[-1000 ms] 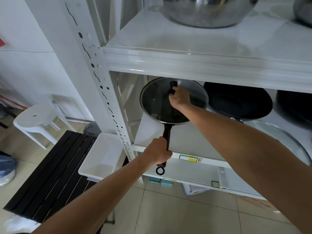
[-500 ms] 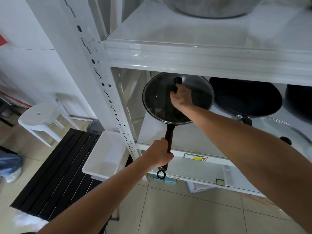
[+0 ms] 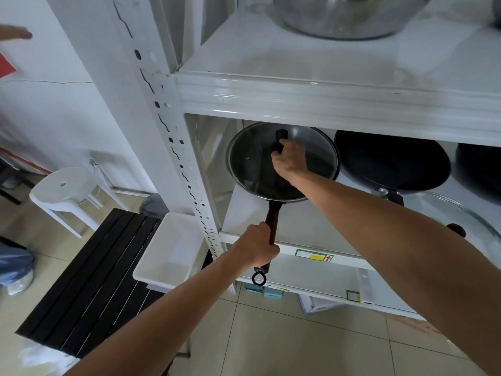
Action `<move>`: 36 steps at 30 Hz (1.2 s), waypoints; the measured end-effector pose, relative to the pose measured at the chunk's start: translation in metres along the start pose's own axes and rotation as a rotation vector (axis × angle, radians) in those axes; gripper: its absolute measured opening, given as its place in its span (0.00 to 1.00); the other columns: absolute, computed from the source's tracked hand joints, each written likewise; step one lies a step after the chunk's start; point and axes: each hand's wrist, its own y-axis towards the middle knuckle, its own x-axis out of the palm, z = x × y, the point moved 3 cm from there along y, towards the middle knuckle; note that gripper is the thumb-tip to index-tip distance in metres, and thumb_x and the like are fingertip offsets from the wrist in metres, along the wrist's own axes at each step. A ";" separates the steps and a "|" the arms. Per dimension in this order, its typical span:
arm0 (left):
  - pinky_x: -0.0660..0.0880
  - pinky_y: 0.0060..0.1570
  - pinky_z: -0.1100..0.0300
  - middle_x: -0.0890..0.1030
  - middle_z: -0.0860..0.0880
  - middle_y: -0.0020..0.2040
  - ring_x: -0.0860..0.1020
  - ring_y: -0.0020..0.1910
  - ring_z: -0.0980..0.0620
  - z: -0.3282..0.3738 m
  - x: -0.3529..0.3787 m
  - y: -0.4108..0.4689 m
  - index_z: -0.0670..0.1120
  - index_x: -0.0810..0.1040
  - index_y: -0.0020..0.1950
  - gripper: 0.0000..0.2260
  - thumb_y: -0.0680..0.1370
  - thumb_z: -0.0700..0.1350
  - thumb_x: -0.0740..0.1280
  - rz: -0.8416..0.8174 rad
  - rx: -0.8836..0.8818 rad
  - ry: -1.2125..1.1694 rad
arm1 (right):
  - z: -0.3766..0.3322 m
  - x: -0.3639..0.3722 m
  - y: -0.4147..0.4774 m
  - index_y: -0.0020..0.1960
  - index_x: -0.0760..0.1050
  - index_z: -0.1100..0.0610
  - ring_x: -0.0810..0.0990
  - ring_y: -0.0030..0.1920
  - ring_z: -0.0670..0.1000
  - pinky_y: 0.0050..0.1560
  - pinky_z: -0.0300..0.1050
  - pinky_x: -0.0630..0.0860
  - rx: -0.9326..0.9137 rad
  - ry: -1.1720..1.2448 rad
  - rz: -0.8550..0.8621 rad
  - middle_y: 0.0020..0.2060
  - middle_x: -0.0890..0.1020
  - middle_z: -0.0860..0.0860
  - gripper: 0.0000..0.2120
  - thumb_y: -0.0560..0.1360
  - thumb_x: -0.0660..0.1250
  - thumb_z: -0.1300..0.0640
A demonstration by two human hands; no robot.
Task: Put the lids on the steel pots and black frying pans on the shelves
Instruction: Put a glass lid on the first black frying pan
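Note:
A black frying pan sits at the left end of the middle shelf (image 3: 298, 229), and its dark wooden handle (image 3: 272, 222) sticks out over the shelf edge. My left hand (image 3: 257, 248) grips that handle. A round glass lid (image 3: 249, 169) with a steel rim covers the pan. My right hand (image 3: 290, 160) is closed on the lid's black knob. To the right stands a second black pan (image 3: 393, 161) without a lid. Another glass lid (image 3: 461, 221) lies on the shelf at the far right, partly hidden by my right arm.
A steel bowl (image 3: 344, 20) stands on the top shelf. The white perforated rack post (image 3: 176, 147) rises left of the pan. Beside the rack are a white plastic tub (image 3: 173, 251) on a black slatted table (image 3: 89, 275) and a white stool (image 3: 62, 191).
Both hands keep their grips. The lid and pan hold nearly the same place on the shelf; the view has shifted slightly.

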 end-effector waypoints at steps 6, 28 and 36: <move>0.83 0.43 0.55 0.76 0.42 0.52 0.82 0.46 0.41 0.000 -0.002 -0.001 0.39 0.69 0.65 0.18 0.77 0.42 0.66 -0.002 0.026 -0.009 | -0.003 -0.001 0.003 0.60 0.76 0.63 0.80 0.52 0.57 0.43 0.41 0.70 0.046 -0.102 0.038 0.49 0.79 0.56 0.12 0.80 0.60 0.60; 0.82 0.51 0.53 0.75 0.44 0.51 0.80 0.49 0.43 -0.009 -0.021 -0.008 0.39 0.70 0.64 0.17 0.77 0.41 0.67 -0.039 0.036 -0.009 | -0.022 -0.008 -0.011 0.58 0.76 0.66 0.81 0.51 0.59 0.42 0.46 0.75 0.084 -0.315 -0.030 0.51 0.79 0.59 0.11 0.81 0.57 0.64; 0.81 0.51 0.54 0.76 0.44 0.50 0.81 0.50 0.43 -0.008 -0.020 -0.005 0.39 0.70 0.63 0.17 0.77 0.42 0.68 -0.044 0.034 -0.019 | -0.024 -0.007 -0.012 0.61 0.75 0.64 0.80 0.56 0.60 0.46 0.49 0.76 0.111 -0.366 -0.017 0.54 0.80 0.59 0.12 0.80 0.60 0.64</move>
